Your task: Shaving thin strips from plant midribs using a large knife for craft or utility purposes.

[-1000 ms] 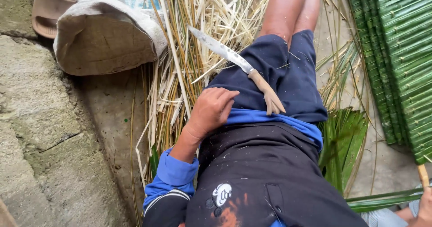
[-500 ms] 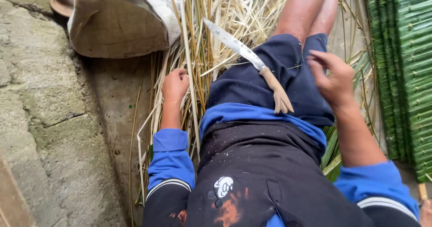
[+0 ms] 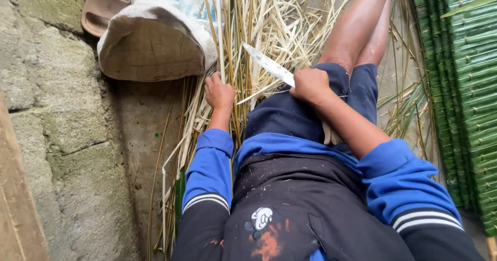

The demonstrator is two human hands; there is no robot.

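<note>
— Gripping the knife [image 3: 269,64] near where blade meets handle, the right hand [image 3: 309,85] is clenched over it on the lap, blade pointing to ten o'clock.

— And the left hand [image 3: 219,91]?

— Curled around a few dry stalks [image 3: 228,38] on the floor at nine o'clock of the knife; fingers closed on them.

— Advice?

— I'd keep the edge turned away from the thigh and separate one stalk. A sack [image 3: 150,48] lies at eleven o'clock.

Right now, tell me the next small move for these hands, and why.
Probably lift the knife off the lap with the right hand: that hand is already closed around its handle end, blade pointing away, while the left hand grips the dry strips beside the thigh, ready for cutting.
</note>
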